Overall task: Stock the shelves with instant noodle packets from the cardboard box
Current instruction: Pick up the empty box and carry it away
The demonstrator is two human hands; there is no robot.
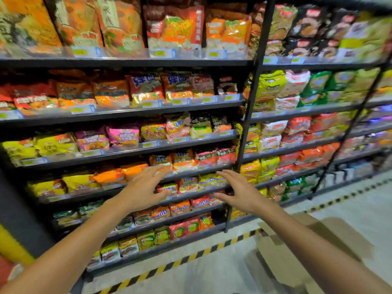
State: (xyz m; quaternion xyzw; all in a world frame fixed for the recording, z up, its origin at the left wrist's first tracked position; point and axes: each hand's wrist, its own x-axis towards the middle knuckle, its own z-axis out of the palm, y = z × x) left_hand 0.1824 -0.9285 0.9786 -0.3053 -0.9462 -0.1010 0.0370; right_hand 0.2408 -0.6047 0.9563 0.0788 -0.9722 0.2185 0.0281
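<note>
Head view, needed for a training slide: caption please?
Both empty hands, left and right, reach toward stocked noodle shelves; cardboard box waits on the floor.

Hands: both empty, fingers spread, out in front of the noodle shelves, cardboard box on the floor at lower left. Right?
Not quite. The head view shows the cardboard box on the floor at lower right, under the right arm. The rest holds: left hand and right hand are empty, fingers spread, in front of the shelves.
</note>
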